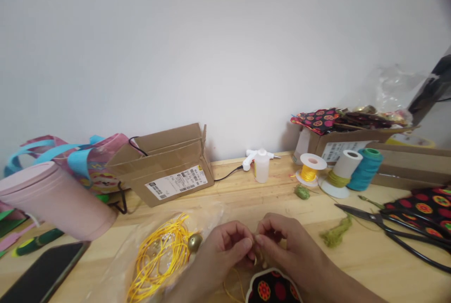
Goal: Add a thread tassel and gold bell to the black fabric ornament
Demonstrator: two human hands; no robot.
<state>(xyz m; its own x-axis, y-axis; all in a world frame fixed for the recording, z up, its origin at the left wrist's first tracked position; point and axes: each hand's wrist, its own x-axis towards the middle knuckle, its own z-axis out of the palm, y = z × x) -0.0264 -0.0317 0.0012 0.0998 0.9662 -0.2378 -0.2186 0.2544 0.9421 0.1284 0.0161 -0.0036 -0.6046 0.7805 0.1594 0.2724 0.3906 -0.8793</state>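
My left hand [234, 246] and my right hand [282, 239] meet above the table's front, thumbs and forefingers pinched together. What sits between the fingertips is too small and too covered to make out. Just below them lies a dark, flower-patterned fabric piece [273, 289] with a pale edge, partly cut off by the frame. A thin yellow cord [240, 280] curves out under my left hand. To the left, a clear plastic bag [118, 265] lies under a tangle of yellow cord [155, 260], with a brass-coloured bell [194, 242] beside my left wrist.
Black scissors [378, 219] and a green tassel [336, 231] lie right. Behind stand a yellow cord spool [309, 173], a teal thread cone [365, 169], a white bottle [261, 167] and a glue gun [248, 161]. Leftward are a cardboard box [169, 167], a pink tumbler [66, 199] and a phone [42, 272].
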